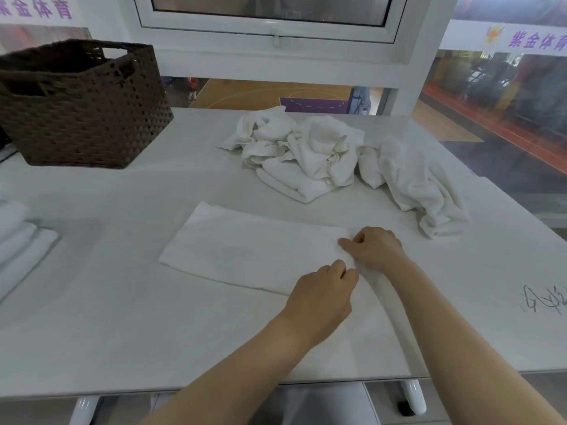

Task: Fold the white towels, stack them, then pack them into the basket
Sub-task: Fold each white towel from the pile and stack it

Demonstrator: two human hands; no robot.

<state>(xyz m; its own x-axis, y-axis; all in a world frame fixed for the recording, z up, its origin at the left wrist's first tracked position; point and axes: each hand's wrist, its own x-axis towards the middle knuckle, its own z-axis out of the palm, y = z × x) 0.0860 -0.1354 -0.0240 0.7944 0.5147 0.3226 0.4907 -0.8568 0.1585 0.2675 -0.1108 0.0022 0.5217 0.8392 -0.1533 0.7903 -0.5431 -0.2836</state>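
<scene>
I cannot count the heaped towels [325,154]; my left hand [322,294] and right hand [376,248] pinch one flat towel [245,250] beside one basket [82,108].

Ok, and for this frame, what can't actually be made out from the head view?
- Inside of the basket: hidden by its own woven walls.
- Folded stack: cut off by the left frame edge, so no count.
- Crumpled pile: towels overlap, number unclear.
- Towel being folded: its right end is covered by the left hand and right hand.
</scene>
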